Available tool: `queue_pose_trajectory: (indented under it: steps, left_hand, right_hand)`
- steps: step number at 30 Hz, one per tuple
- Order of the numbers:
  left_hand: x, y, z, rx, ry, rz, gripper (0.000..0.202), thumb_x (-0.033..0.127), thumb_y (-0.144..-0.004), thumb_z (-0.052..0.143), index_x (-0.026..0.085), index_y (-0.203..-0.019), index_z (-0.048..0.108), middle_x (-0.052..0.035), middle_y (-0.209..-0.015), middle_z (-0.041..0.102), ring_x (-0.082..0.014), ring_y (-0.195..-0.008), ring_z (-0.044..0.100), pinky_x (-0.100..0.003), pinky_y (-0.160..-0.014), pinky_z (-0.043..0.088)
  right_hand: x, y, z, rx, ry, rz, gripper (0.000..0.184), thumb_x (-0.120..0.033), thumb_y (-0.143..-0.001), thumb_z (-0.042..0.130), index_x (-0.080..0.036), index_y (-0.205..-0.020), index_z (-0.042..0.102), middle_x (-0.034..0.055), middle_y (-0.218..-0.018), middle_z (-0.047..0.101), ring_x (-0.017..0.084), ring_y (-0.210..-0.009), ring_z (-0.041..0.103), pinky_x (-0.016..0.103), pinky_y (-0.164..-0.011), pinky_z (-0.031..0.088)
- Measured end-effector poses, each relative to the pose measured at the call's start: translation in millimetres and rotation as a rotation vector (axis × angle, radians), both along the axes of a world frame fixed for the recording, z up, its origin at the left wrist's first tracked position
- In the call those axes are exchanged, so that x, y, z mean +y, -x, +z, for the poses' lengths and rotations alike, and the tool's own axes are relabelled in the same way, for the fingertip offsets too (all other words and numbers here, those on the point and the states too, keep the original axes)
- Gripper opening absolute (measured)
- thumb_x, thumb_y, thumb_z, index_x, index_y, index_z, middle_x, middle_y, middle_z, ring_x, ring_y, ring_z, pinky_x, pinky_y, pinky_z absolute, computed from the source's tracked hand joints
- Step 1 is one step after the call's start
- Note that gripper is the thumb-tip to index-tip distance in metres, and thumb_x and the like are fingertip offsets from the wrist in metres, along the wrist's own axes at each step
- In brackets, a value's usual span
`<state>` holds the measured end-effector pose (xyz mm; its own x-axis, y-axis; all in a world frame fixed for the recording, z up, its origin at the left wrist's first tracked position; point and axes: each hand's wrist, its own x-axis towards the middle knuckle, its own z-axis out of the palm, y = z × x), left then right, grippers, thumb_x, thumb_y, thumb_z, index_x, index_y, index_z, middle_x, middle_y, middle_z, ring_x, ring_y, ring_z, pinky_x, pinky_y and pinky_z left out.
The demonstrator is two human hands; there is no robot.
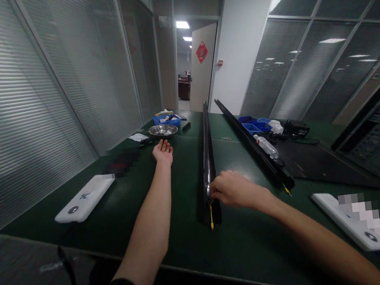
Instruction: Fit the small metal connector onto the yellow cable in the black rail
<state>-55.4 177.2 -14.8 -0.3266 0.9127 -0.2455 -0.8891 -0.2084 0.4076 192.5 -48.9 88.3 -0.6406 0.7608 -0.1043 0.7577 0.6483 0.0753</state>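
Note:
A long, glossy black rail [207,159] lies lengthwise on the green table, and a yellow-tipped wire [211,218] sticks out of its near end. My right hand [231,188] is closed at that end, its fingers pinching the rail's right edge; the fingertips are partly hidden. To the left, my left hand [163,153] is held palm up with fingers apart and slightly curled, and nothing shows in it. Just beyond it stands a shiny metal bowl [163,131] with small pieces inside. A second black rail [251,140] rests at an angle to the right, also with a yellow-tipped wire [286,189].
Behind the bowl is a blue basket [167,121] of assorted items. Blue bins [250,128], a clear plastic bottle [266,146] and a black mat [323,164] occupy the right side. White devices [85,198] lie near both front corners of the green table [183,234].

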Motion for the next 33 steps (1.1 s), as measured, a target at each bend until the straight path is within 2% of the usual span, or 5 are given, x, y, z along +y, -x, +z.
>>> queue_pose_trajectory:
  steps: [7,12,16,26,33]
  left_hand:
    - [1.2,-0.5,-0.1,0.006,0.006,0.003,0.02,0.022,-0.088,0.049,0.017,-0.096,0.066,-0.0063,-0.093,0.069,-0.0141,-0.067,0.062,-0.027,-0.065,0.045]
    - [1.6,0.0,-0.6,0.012,0.005,0.001,0.019,0.022,-0.087,0.051,0.018,-0.098,0.066,-0.0063,-0.094,0.069,-0.0137,-0.066,0.062,-0.027,-0.064,0.046]
    - [2.4,0.3,-1.9,0.012,0.001,-0.004,0.021,0.022,-0.086,0.051,0.018,-0.1,0.067,-0.0069,-0.093,0.069,-0.0145,-0.068,0.062,-0.027,-0.065,0.046]
    - [2.9,-0.5,-1.4,0.01,0.005,0.0,0.021,0.023,-0.088,0.049,0.018,-0.099,0.067,-0.0071,-0.092,0.069,-0.0143,-0.068,0.062,-0.026,-0.065,0.046]
    - [1.8,-0.5,-1.1,0.01,0.008,-0.005,0.021,0.022,-0.087,0.05,0.018,-0.1,0.067,-0.0068,-0.092,0.069,-0.0143,-0.068,0.062,-0.026,-0.064,0.046]
  right_hand:
    - [1.1,-2.2,-1.3,-0.036,-0.061,0.108,0.017,-0.026,-0.096,0.062,-0.024,-0.099,0.079,0.0064,-0.089,0.078,0.024,-0.084,0.074,0.028,-0.068,0.046]
    - [-2.3,-1.4,0.2,0.002,-0.042,0.036,0.019,-0.029,-0.096,0.062,-0.024,-0.105,0.078,0.0073,-0.095,0.077,0.024,-0.088,0.073,0.029,-0.071,0.048]
    - [-2.8,1.6,-0.2,0.031,0.005,-0.03,0.02,-0.027,-0.096,0.06,-0.024,-0.101,0.079,0.0071,-0.094,0.077,0.024,-0.086,0.074,0.029,-0.068,0.049]
    - [-1.4,0.0,0.0,-0.018,-0.019,0.016,0.019,-0.027,-0.096,0.061,-0.025,-0.103,0.079,0.0067,-0.094,0.078,0.023,-0.085,0.075,0.028,-0.07,0.049]
    - [-4.1,3.1,3.0,0.017,0.007,-0.052,0.021,-0.027,-0.097,0.059,-0.022,-0.099,0.079,0.0074,-0.092,0.077,0.023,-0.085,0.075,0.028,-0.067,0.048]
